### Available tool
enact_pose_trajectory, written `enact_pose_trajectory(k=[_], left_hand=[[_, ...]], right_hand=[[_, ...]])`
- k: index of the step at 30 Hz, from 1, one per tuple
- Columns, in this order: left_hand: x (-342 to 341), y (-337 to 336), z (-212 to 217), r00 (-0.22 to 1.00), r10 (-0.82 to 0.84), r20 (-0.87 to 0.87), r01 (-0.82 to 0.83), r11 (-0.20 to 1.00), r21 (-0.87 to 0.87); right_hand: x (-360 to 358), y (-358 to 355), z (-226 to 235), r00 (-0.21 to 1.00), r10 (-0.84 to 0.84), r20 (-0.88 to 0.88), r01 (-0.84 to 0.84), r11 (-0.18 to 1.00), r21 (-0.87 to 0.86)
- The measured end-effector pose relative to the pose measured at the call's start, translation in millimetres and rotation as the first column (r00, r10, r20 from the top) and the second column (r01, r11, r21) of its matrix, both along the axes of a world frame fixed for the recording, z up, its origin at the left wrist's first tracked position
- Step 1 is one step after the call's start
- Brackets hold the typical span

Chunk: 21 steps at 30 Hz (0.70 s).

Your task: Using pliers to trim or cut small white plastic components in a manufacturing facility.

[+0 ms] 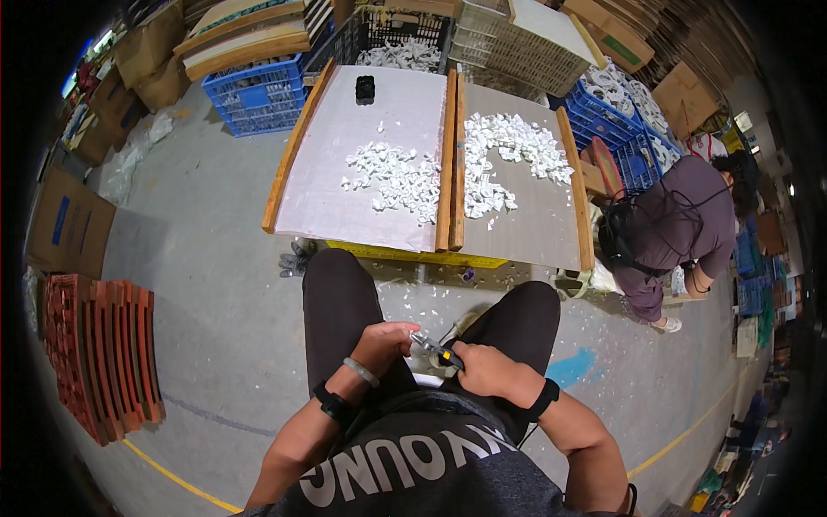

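Over my lap, my right hand (pixel 488 369) is closed round the dark, yellow-marked handles of a pair of pliers (pixel 431 345). Their metal jaws point left, up against the fingertips of my left hand (pixel 385 342). That hand is pinched together on what looks like a small white piece, mostly hidden by fingers and jaws. Beyond my knees, a pile of small white plastic parts (pixel 405 179) lies on the left wood-edged board (pixel 319 198). More white parts (pixel 508 142) are spread over the right board (pixel 538 224).
A small black block (pixel 365 90) sits on the left board. Crates stand behind: a blue crate (pixel 254 96), a black crate (pixel 405 26) and a grey crate (pixel 517 47). At right a person (pixel 676 220) bends over. Red pallets (pixel 102 358) stand at left.
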<state>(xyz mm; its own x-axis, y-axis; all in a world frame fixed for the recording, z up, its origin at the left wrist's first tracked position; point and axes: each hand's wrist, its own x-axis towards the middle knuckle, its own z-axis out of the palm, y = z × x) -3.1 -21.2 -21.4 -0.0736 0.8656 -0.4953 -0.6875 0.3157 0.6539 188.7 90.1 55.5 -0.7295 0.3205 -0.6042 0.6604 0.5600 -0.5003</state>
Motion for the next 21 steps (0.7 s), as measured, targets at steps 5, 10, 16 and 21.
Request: enact_pose_trajectory(k=[5,10,16,21], left_hand=[[0,1,9,0.999,-0.02,-0.049,0.019,1.0,-0.005],[1,1,9,0.991,-0.05,-0.127,0.049,0.999,-0.014],[-2,0,1,0.997,0.004,0.075,-0.002,1.0,-0.024],[-1,2,-5,0.986,0.035,0.165,-0.039,0.999,0.023]], right_hand=[[11,-3,-15,0.987,-0.03,-0.158,0.03,1.0,-0.001],[5,-2,-6,0.992,-0.062,-0.11,0.055,0.996,-0.07],[9,1,-7,0.998,-0.065,0.017,0.065,0.997,-0.043],[20,2,-15,0.964,-0.193,-0.184,0.152,0.965,-0.215]])
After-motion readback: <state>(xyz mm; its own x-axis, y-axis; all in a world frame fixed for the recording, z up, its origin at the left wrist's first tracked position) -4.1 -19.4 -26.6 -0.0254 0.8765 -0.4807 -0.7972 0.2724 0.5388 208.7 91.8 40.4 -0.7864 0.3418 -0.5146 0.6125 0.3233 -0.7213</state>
